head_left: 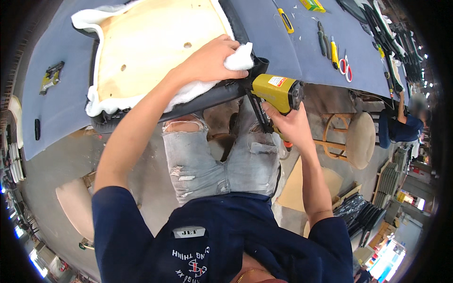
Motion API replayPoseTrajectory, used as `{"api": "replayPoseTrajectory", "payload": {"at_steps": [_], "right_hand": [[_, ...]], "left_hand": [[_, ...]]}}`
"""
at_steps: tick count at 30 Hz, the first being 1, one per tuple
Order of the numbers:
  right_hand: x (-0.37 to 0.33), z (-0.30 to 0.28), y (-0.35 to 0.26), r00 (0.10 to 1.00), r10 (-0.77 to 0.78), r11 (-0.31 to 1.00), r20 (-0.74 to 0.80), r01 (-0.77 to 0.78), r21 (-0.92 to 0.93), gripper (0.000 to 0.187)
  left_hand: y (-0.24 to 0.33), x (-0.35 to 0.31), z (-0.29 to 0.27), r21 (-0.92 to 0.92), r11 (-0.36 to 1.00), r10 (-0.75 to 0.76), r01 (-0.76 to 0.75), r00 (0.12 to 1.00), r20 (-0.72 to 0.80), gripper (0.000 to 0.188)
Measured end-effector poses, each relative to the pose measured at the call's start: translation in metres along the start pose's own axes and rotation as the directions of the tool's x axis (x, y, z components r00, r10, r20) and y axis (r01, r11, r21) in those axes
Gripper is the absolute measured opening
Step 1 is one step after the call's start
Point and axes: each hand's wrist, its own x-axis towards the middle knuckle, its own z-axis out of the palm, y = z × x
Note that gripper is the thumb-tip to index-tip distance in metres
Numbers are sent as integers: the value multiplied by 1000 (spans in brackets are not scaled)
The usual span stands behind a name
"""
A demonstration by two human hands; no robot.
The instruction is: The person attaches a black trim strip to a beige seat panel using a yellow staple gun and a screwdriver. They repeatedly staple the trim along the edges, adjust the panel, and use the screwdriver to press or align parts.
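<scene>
A light plywood seat panel (151, 42) lies on the table, edged with white batting (191, 92) and a black cover (207, 100) that wraps up around its sides. Over the panel's near right corner, my left hand (210, 61) is closed on the batting, and a white tuft (240, 57) bulges up beside its fingers. My right hand (291, 123) grips a yellow and black staple gun (273, 87) by its handle. The gun's nose is close to the black cover at that corner; the exact contact point is hidden.
Right of the panel lie a yellow screwdriver (286, 21), pliers (323, 40), a yellow cutter knife (334, 53) and red-handled scissors (346, 68). Another stapler-like tool (51, 78) rests at the left. A round stool (361, 140) stands at the right, near another person (406, 125).
</scene>
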Motion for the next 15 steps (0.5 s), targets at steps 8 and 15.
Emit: {"api": "replayPoseTrajectory", "payload": {"at_steps": [8,15], "right_hand": [[-2,-52,3,992,-17,987,-126,-3,-159,45],[92,-57,21,890,-434,689,-141,227,-688,57]], "left_hand": [[63,-169,18,353,760,-213,545,723,-658,40],[23,-197,13,485,619,-65,618,656,-752,43]]}}
